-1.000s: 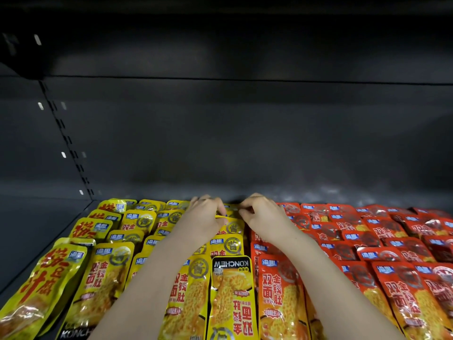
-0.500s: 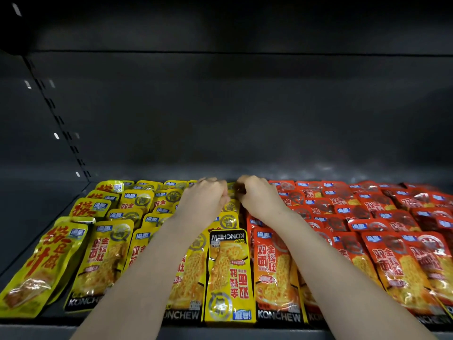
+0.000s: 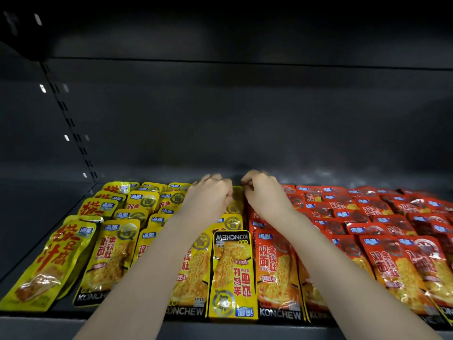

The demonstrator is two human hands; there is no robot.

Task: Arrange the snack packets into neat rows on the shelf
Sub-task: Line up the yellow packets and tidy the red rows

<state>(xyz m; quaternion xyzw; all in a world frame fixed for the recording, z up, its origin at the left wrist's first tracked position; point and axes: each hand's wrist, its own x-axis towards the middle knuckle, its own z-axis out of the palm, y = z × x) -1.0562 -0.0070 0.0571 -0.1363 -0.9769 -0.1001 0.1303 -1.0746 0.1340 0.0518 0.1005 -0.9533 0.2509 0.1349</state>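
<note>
**Both hands at back of shelf, middle row**

Left hand (image 3: 210, 198) and right hand (image 3: 266, 196) reach deep, knuckles up, fingers curled down on either side of the rear yellow packet (image 3: 236, 201). Fingertips blurred; cannot tell if either actually pinches it. Yellow packets (image 3: 115, 253) lie in overlapping rows on the left of the shelf (image 3: 39, 217), red packets (image 3: 392, 244) on the right. One front yellow packet (image 3: 231, 273) lies upside down.
</note>
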